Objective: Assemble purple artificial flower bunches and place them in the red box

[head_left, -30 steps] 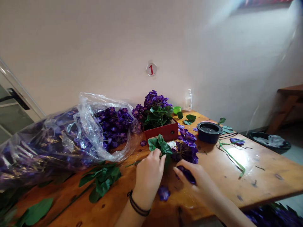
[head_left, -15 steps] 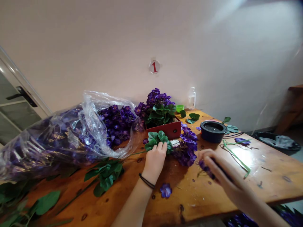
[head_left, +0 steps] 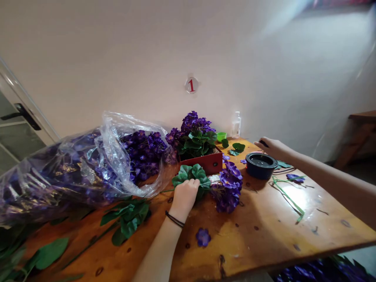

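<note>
My left hand (head_left: 185, 196) is closed round the stem of a purple flower spray (head_left: 228, 188), below its green leaves (head_left: 188, 172). The spray's blooms point right, over the table in front of a red box (head_left: 202, 161) with purple flowers and leaves in it. My right hand (head_left: 266, 145) is above the far rim of a round dark pot (head_left: 261, 164), its fingers curled round something small and dark that I cannot make out.
A clear plastic bag (head_left: 113, 156) full of purple flowers covers the left side. Loose leafy stems (head_left: 129, 217) lie before it. A green cup (head_left: 221, 136) and clear bottle (head_left: 236, 125) stand by the wall. Green stem scraps (head_left: 289, 199) lie at the right.
My right hand has moved up and away, from beside the purple blooms to above the pot. The purple piece near it no longer shows. My left hand has shifted slightly left with the stem.
</note>
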{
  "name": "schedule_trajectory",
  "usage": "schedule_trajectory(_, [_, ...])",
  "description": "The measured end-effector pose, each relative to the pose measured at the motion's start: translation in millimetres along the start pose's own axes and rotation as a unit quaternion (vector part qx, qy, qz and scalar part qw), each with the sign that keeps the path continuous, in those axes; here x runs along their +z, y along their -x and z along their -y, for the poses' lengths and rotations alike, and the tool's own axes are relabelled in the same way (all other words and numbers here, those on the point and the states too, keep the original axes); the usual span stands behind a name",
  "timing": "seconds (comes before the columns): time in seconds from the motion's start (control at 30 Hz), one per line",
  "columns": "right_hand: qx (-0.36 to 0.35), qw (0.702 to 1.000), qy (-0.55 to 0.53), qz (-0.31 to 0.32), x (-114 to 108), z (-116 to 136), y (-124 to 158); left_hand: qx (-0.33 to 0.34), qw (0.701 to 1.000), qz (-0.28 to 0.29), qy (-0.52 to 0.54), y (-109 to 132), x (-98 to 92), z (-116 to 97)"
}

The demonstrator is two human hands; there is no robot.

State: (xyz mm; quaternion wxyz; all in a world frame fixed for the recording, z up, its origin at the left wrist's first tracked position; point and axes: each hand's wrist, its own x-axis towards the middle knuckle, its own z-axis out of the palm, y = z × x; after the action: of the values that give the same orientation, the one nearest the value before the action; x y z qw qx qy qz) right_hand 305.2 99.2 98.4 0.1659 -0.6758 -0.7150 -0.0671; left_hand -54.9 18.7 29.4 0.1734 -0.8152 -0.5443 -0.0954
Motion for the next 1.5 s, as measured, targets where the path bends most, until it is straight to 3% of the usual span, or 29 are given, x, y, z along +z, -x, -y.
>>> schedule_trajectory(0.23, [-0.008, 0.997, 0.056, 0.058, 30.1, -9.8, -23.1, 0.019, 0.999, -0.03, -0.008, 9.7, -14.1, -2.0])
schedule_trajectory(0.6, [-0.02, 0.994, 0.078, 0.077, 43.6, -11.3, -25.6, 0.069, 0.997, -0.04, -0.018, 13.1, -14.7, -5.7])
schedule_trajectory(0.77, [-0.014, 0.994, 0.083, 0.069, 41.1, -13.9, -29.0, 0.08, 0.996, -0.036, -0.004, 12.9, -15.6, -2.6])
schedule_trajectory(1.17, [0.046, 0.994, 0.09, 0.032, 35.7, -7.0, -26.8, 0.088, 0.992, -0.093, -0.001, 12.7, -8.9, -1.3])
schedule_trajectory(1.5, [0.1, 0.992, 0.079, 0.002, 27.9, -12.5, -21.9, 0.082, 0.995, -0.057, 0.029, 13.3, -14.0, -1.4])
